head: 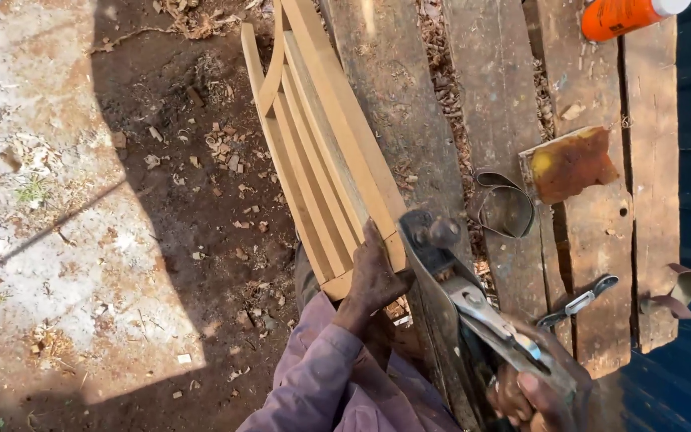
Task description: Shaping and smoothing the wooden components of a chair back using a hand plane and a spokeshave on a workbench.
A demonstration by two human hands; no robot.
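The slatted frame (313,152) is smooth, pale, bare wood. The hand plane (473,308) is dull grey metal with shiny parts. The table (497,104) is rough, worn planks. The orange can (621,16) looks like glossy plastic.

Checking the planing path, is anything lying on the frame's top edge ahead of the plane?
Nothing visible: the wooden slatted frame edge ahead of the hand plane looks bare. Only the left hand grips its near end, beside the plane's nose.

One package shows: an orange cylindrical plastic bottle with a white cap (629,14), lying on its side at the far right corner of the plank tabletop (581,80).
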